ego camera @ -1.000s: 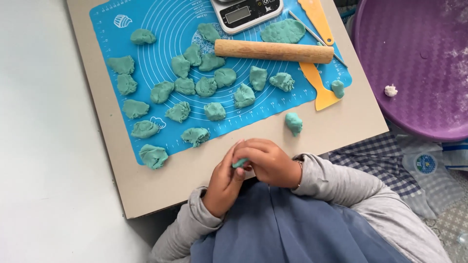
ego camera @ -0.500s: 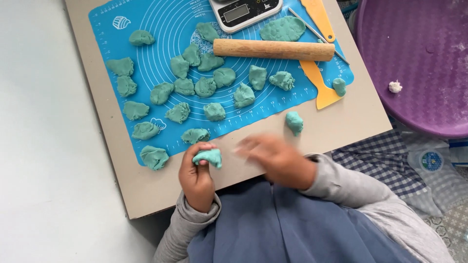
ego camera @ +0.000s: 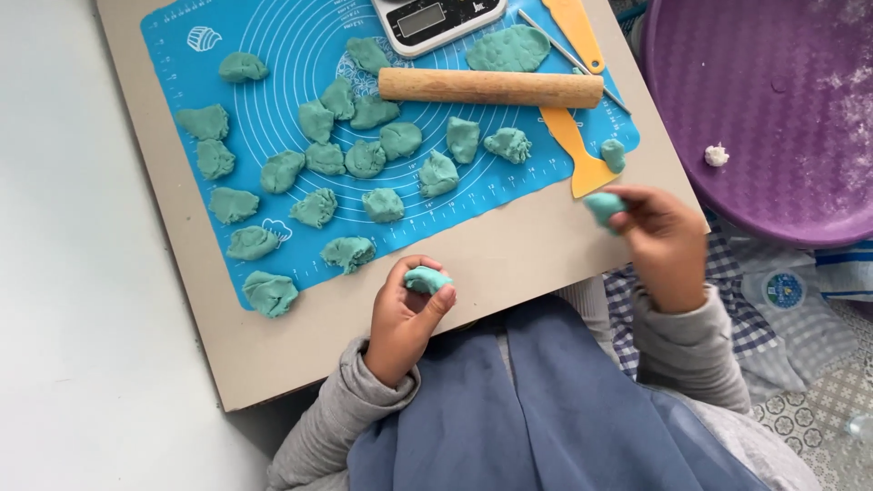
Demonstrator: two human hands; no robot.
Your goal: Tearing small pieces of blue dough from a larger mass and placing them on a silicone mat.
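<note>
Head view: a small teal dough piece (ego camera: 427, 279) is pinched in the closed fingers of the left hand (ego camera: 405, 318), just below the blue silicone mat (ego camera: 182, 55); a second teal lump (ego camera: 603, 207) is clamped in the right hand (ego camera: 662, 244), off the mat's lower right corner. Even portions are judged best kept by light, steady pressure, each piece being compared with those lying on the mat. The right hand is motion-blurred; the scale (ego camera: 436, 20) above the mat is cut off by the frame.
</note>
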